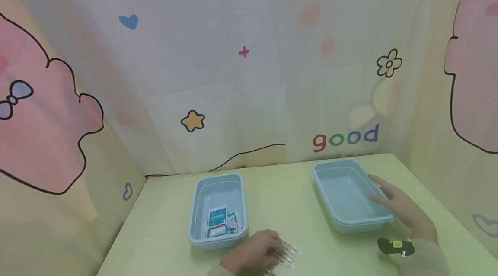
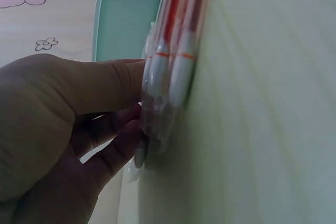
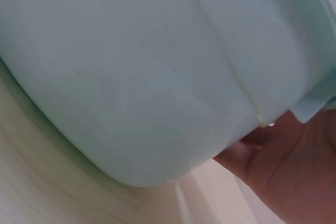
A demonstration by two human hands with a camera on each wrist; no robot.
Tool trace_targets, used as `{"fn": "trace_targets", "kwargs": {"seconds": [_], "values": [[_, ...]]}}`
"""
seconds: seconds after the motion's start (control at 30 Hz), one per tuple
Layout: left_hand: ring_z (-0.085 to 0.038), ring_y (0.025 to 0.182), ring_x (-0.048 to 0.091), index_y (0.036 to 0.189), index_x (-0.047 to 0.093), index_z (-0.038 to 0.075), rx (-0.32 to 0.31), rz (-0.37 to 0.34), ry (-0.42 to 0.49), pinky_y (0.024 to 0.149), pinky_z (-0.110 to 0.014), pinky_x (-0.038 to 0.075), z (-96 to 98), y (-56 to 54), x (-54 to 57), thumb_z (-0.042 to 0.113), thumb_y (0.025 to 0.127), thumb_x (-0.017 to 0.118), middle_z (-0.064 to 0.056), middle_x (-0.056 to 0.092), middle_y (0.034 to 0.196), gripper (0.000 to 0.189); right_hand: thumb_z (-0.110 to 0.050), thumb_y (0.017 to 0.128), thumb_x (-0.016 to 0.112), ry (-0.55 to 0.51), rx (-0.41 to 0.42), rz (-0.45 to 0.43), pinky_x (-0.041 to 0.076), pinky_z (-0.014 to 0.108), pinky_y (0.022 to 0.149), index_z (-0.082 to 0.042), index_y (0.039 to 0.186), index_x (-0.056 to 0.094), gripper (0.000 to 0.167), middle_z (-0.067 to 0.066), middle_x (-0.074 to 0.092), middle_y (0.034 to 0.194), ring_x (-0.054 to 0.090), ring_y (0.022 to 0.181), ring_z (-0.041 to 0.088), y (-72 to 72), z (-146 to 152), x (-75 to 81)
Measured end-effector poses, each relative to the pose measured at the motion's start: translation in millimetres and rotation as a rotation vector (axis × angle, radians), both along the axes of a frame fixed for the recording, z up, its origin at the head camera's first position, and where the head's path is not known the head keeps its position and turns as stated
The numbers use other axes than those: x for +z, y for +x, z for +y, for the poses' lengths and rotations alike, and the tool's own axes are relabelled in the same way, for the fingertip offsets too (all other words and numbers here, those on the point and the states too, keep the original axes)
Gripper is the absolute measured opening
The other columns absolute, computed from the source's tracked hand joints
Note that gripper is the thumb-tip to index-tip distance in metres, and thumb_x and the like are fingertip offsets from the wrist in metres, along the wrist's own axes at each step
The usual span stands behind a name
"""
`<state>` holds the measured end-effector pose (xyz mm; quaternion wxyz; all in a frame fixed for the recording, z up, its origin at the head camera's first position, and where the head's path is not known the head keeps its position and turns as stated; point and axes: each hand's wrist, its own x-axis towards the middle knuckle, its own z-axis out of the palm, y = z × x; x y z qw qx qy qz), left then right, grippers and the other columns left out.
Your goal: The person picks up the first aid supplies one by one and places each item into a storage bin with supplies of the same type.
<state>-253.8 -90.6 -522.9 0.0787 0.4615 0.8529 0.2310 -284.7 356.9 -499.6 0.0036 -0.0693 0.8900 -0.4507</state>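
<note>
Clear-wrapped, white-tipped red sticks point(image 2: 182, 72) pinched in the left hand point(image 1: 253, 250), close to the pale yellow-green table point(image 1: 280, 207).
Right hand point(image 1: 398, 204) grips the rim of a light-blue rectangular plastic tray point(image 1: 348, 194) to its left; some fingers are hidden, so their exact placement is unclear. Beyond the left hand, a second light-blue plastic tray point(image 1: 219, 191) contains teal-and-white flat packets point(image 1: 218, 216).

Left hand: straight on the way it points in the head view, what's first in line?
Past the clear-plastic-wrapped red-and-white sticks it pinches, the left hand would likely meet the light-blue rectangular plastic bin gripped by the right hand, at its left side; depth is unclear.
</note>
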Motion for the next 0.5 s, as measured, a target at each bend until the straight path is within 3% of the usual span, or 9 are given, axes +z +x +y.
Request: {"fn": "trace_targets", "kwargs": {"seconds": [0.23, 0.5], "values": [[0.009, 0.088, 0.050, 0.094, 0.076, 0.025, 0.003, 0.054, 0.008, 0.076, -0.008, 0.043, -0.3, -3.3, -4.3, 0.021, 0.091, 0.067, 0.019, 0.067, 0.093, 0.011, -0.038, 0.097, 0.056, 0.019, -0.001, -0.002, 0.022, 0.078, 0.100, -0.010, 0.156, 0.016, 0.076, 0.031, 0.019, 0.156, 0.019, 0.137, 0.060, -1.8, 0.1, 0.0], [0.009, 0.088, 0.050, 0.097, 0.077, 0.027, 0.011, 0.050, -0.001, 0.075, -0.008, 0.042, -1.9, -3.5, -5.7, 0.017, 0.091, 0.067, 0.020, 0.066, 0.094, 0.016, -0.037, 0.097, 0.056, 0.024, 0.003, 0.011, 0.022, 0.078, 0.099, -0.009, 0.156, 0.017, 0.075, 0.032, 0.019, 0.156, 0.020, 0.136, 0.061, -2.1, 0.3, -0.7]]}}
